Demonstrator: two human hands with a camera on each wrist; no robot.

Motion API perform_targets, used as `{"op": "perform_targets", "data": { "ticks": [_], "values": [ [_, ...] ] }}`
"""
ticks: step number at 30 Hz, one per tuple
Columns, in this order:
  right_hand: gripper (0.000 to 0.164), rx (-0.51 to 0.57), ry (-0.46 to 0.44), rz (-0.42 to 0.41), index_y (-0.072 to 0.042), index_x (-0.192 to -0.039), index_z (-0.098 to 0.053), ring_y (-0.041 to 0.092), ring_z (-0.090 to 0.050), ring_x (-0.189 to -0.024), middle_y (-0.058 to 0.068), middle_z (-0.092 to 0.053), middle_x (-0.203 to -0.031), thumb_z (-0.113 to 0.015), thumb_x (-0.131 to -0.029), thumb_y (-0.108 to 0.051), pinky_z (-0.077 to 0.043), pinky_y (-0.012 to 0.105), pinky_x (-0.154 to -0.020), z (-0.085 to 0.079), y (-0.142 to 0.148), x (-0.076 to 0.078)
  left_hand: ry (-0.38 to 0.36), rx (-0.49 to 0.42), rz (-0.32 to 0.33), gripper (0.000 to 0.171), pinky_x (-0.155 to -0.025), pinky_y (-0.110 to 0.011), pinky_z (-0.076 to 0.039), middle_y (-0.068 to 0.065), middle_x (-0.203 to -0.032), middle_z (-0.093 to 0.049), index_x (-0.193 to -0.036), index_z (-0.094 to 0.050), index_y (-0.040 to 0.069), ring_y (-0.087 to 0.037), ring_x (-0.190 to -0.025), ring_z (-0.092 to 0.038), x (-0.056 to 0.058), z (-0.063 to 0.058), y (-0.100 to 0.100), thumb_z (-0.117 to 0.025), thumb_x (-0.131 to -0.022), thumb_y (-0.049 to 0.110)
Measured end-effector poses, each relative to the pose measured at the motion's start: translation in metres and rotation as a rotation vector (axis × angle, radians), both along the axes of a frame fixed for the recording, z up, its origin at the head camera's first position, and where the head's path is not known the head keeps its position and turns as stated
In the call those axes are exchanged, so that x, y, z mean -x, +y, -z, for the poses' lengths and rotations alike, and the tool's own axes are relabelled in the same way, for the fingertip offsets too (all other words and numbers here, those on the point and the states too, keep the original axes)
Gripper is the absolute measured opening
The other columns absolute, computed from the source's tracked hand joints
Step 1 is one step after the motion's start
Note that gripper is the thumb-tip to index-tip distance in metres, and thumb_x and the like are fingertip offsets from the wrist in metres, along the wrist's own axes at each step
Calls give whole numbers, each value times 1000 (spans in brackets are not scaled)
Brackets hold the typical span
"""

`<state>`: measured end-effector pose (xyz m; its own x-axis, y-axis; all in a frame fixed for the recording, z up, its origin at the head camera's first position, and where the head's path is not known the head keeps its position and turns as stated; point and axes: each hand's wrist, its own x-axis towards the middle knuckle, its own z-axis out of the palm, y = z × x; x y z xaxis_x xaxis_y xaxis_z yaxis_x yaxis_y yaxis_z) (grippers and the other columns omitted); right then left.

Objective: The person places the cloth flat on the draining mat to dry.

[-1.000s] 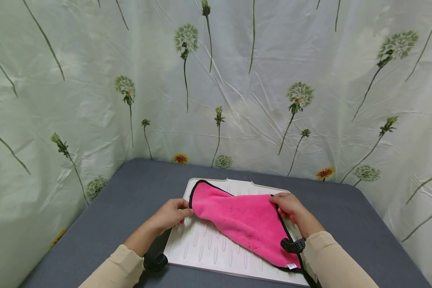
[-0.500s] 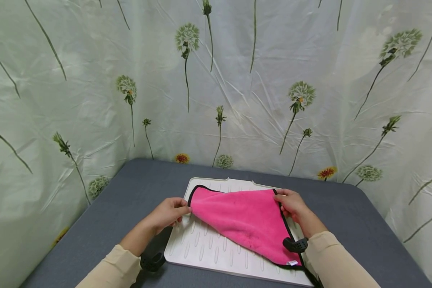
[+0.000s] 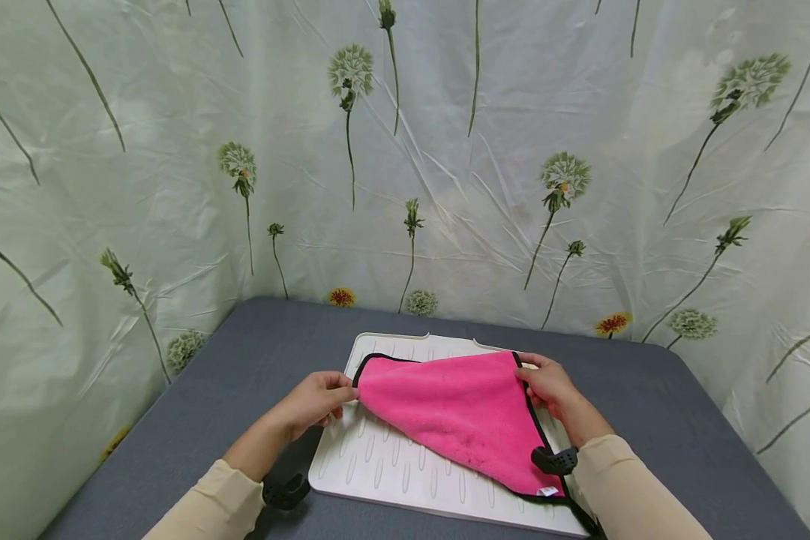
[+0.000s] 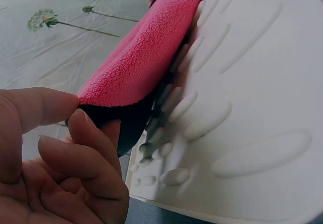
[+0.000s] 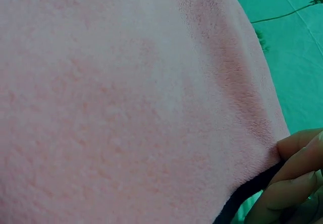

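Observation:
A bright pink fleecy cloth with black edging is stretched between both hands over a white ribbed tray. My left hand pinches its left corner between thumb and fingers. On the far right corner, my right hand pinches the black edge. In the left wrist view the pink cloth rises from the left hand, showing a dark underside. The cloth fills most of the right wrist view, its edge held by the right hand. A small white label shows near the lower right corner.
The tray lies on a dark grey covered table. A pale curtain printed with dandelions hangs behind and to the sides. A black strap trails beside the right sleeve.
My right hand has lifted and moved slightly right with its corner, drawing the cloth tauter and smoothing its folds. The left hand has shifted only a little.

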<state>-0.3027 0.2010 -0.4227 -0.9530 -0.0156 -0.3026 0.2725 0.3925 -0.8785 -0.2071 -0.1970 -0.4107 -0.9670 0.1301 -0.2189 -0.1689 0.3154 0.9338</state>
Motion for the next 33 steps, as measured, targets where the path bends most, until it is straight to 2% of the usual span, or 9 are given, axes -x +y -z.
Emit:
{"op": "perform_targets", "data": {
  "ticks": [6,9,11,14,17,22,27,31,33],
  "values": [
    [46,-51,5,-43,3,-137,-48,4,-42,-48,-6,-46,-57,-59,-96,-13,-37,19,-48,-1,2,-8,-43,33,38,22,-51,-25,-37,-5,-90,-58,-100,-65,2,-13,-62,-50,4,3,2,-65,-98,24],
    [43,-73,22,-65,5,-133,-50,5,-41,-47,-6,-44,-55,-61,-95,-15,-36,19,-47,-3,3,-14,-65,79,50,27,-50,-25,-35,-5,-95,-60,-103,-67,3,-13,-59,-48,11,5,3,-64,-99,29],
    [42,-99,26,-85,5,-129,-52,6,-41,-46,-6,-43,-53,-62,-95,-16,-35,19,-46,-5,3,-18,-84,109,44,29,-50,-25,-34,-5,-90,-59,-104,-68,4,-13,-56,-45,18,5,4,-64,-99,32],
    [39,-132,8,-113,3,-125,-54,7,-41,-46,-5,-43,-53,-63,-94,-19,-35,20,-46,-7,4,-26,-116,143,18,30,-49,-24,-31,-1,-74,-52,-102,-67,6,-12,-52,-39,32,6,6,-63,-99,35],
    [37,-147,-15,-125,1,-122,-55,7,-42,-47,-4,-43,-56,-64,-94,-21,-35,20,-47,-8,6,-33,-153,164,-27,28,-48,-24,-29,1,-61,-43,-91,-61,9,-11,-51,-35,46,7,8,-64,-98,35],
    [30,-151,-26,-155,1,-114,-57,7,-40,-47,-4,-42,-57,-65,-93,-19,-34,20,-47,-8,10,-46,-187,191,-94,32,-47,-22,-30,3,-57,-39,-74,-53,14,-10,-50,-35,65,12,11,-65,-96,34],
    [19,-164,-17,-178,-2,-102,-59,9,-38,-46,-4,-41,-56,-66,-92,-16,-31,22,-47,-9,15,-58,-178,221,-126,30,-47,-24,-29,2,-55,-40,-73,-58,15,-10,-48,-35,78,16,13,-66,-94,36],
    [17,-196,37,-188,-1,-99,-61,10,-40,-49,-3,-43,-58,-69,-91,-14,-32,24,-49,-7,18,-65,-110,230,-162,24,-45,-26,-33,2,-56,-45,-91,-70,8,-11,-47,-37,84,17,14,-68,-93,31],
    [17,-237,80,-182,0,-99,-63,12,-44,-54,-2,-47,-61,-70,-90,-14,-36,26,-52,-7,18,-68,-57,235,-182,26,-48,-26,-36,-1,-63,-53,-100,-72,4,-13,-52,-43,85,17,15,-69,-93,29]
  ]
}}
